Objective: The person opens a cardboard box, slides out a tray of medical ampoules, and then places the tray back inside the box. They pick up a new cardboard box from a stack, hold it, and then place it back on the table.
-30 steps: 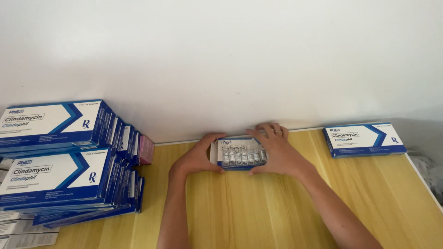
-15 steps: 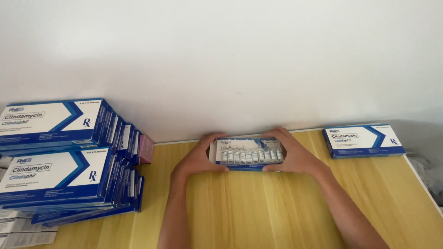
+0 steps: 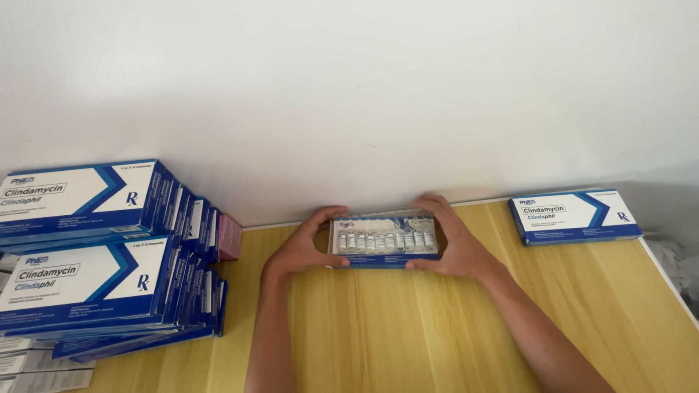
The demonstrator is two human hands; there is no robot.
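Note:
A flat blue and white box point(image 3: 384, 240) with a clear tray of several small vials inside sits on the wooden table point(image 3: 378, 335), close against the white wall. My left hand point(image 3: 302, 247) grips its left end, thumb in front and fingers behind. At the right end, my right hand point(image 3: 455, 244) holds it the same way. The tray stands open to view, with the vials lined up in a row.
A tall stack of closed blue and white medicine boxes point(image 3: 95, 255) fills the left side, with a pink box point(image 3: 229, 236) behind it. One closed box point(image 3: 575, 216) lies at the back right. The table's right edge point(image 3: 673, 280) drops off.
My right hand slid from on top of the box to its right end, uncovering the row of vials. The box now lies wider between both hands.

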